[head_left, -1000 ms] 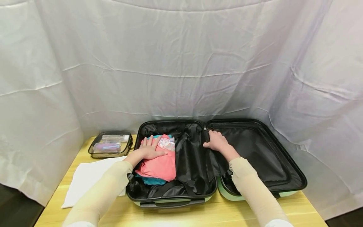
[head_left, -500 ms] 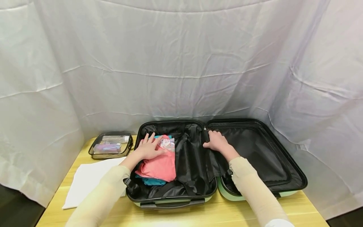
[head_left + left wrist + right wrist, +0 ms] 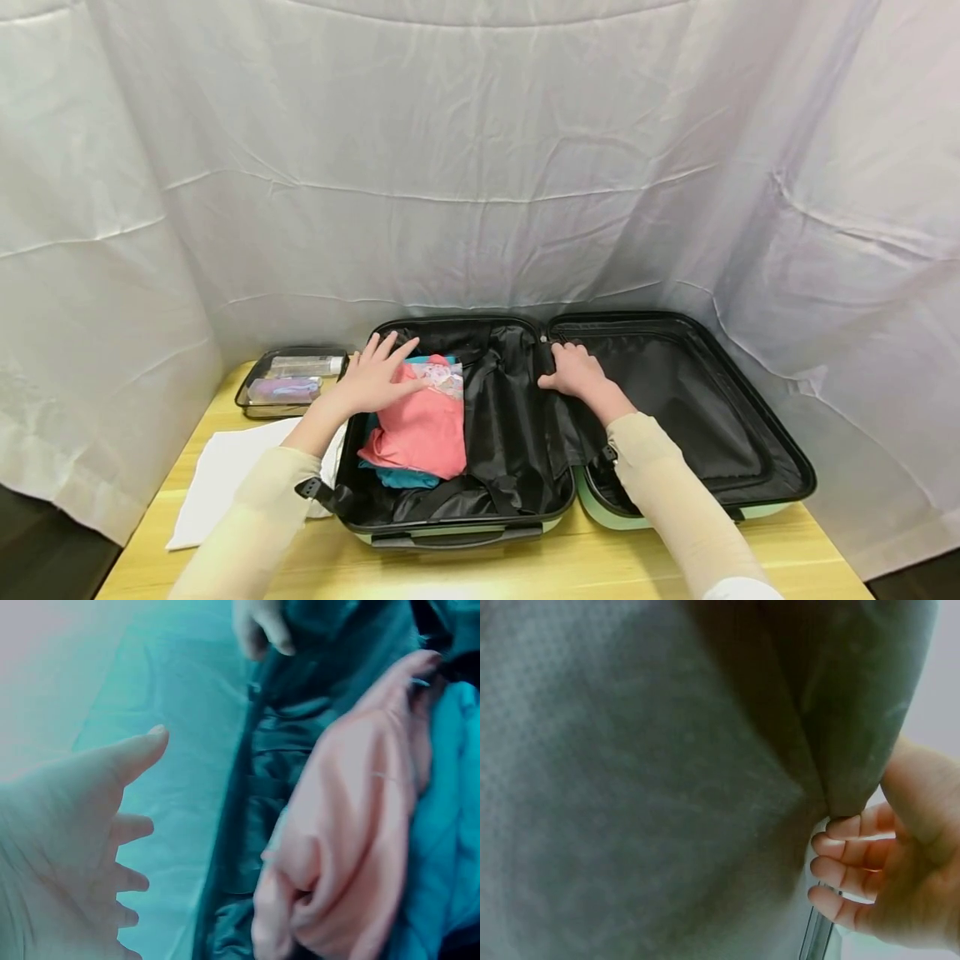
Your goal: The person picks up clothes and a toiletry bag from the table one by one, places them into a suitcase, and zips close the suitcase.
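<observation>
An unfolded suitcase (image 3: 502, 533) lies on the table, with black lining in both halves. In its left half a folded pink garment (image 3: 427, 433) with a printed patch sits over a blue garment (image 3: 405, 479); both also appear in the left wrist view, pink (image 3: 345, 817) beside blue (image 3: 442, 810). My left hand (image 3: 375, 379), fingers spread, is over the suitcase's left rim, at the pink garment's upper left. Near the hinge, my right hand (image 3: 576, 372) grips the edge of a black fabric divider (image 3: 562, 429). The right wrist view shows curled fingers (image 3: 847, 877) at this divider's (image 3: 645, 780) edge.
A see-through toiletry pouch (image 3: 258, 411) with bottles in it stands left of the suitcase. A white cloth (image 3: 217, 483) lies in front of it on the wooden table (image 3: 450, 575). Pale curtains (image 3: 480, 167) hang behind and at both sides.
My left hand has lifted off the pink garment and moved left and up toward the suitcase rim, its fingers spread. The right hand stays at the divider.
</observation>
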The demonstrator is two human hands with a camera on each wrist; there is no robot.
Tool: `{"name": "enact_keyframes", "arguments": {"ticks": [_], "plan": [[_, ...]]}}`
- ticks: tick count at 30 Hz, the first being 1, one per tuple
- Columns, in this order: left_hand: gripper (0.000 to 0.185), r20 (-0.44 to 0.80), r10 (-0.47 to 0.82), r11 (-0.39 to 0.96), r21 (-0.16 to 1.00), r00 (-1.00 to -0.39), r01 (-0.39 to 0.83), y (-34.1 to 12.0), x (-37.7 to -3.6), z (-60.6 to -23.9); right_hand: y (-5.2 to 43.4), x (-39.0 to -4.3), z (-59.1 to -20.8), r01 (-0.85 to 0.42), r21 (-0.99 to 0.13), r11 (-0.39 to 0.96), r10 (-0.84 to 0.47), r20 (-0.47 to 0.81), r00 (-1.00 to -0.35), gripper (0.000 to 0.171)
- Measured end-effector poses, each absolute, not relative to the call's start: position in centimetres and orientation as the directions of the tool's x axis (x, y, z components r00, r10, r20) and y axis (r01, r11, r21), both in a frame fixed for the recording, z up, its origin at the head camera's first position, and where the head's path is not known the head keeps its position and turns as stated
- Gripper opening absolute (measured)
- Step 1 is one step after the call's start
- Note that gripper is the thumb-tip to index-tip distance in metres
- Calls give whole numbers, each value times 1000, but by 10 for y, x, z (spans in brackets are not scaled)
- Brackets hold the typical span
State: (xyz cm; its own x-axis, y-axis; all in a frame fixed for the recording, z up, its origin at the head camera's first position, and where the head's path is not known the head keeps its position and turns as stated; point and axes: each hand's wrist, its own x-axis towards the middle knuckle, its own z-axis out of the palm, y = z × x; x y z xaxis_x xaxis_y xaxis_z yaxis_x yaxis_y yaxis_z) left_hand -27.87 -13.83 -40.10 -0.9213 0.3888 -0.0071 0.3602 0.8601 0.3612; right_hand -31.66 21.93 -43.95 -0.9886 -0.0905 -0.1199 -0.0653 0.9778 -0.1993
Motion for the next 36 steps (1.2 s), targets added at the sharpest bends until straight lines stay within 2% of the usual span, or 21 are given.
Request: {"name": "enact_keyframes", "arguments": {"ticks": [18,25,30,36], "plan": [[78,149,271,810,498,-951,309,-190,-234,-390,220,-311,-438,-94,-112,989,-104,-85,-991,73],[69,263,219,754,565,-940,334,-208,-219,-394,222,-309,-440,-85,-110,990,-95,-93,-991,73],[59,333,137,739,593,-933,320,-222,-204,-398,223,-308,-440,-79,-115,990,-90,-98,-991,74],[53,353,-24,714,661,-935,231,-242,-186,-404,224,-308,-440,-82,-123,989,-94,-98,-991,73]]}}
